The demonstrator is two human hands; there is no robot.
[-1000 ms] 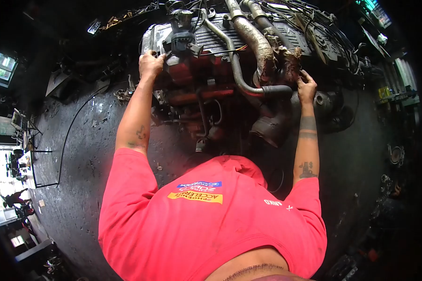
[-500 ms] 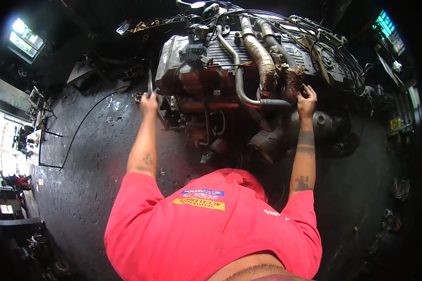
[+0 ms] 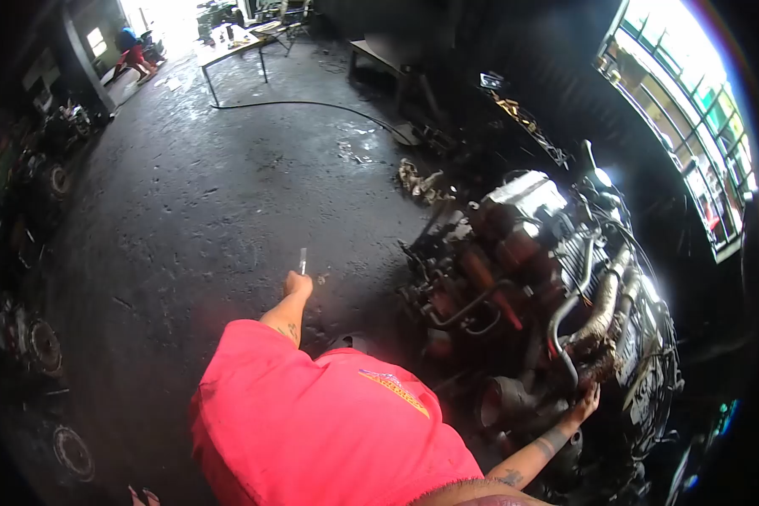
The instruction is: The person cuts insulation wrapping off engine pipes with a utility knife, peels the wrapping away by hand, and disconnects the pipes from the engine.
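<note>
My left hand (image 3: 298, 285) is closed around a silver wrench-like tool (image 3: 304, 259), held out over the dark floor to the left of the engine. Only a short shiny length of it sticks up past my fist, and its working end is too small to make out. At the right, my right hand (image 3: 589, 405) grips the rusty lower end of a wrapped pipe (image 3: 599, 364) on the engine (image 3: 514, 253), with some fingertips hidden behind it. Beside that pipe runs a bent bare metal pipe (image 3: 559, 325).
A black hose (image 3: 312, 103) crosses the floor towards a white-topped table (image 3: 228, 46). Loose metal parts (image 3: 417, 181) lie beyond the engine. Round parts (image 3: 46, 346) stand along the left side, and a barred window (image 3: 691, 110) is at the right. Another person (image 3: 133, 52) is far off.
My view has swung left, so the engine now sits at the right. My left hand has moved away from the engine with the tool; my right hand stays at the pipe.
</note>
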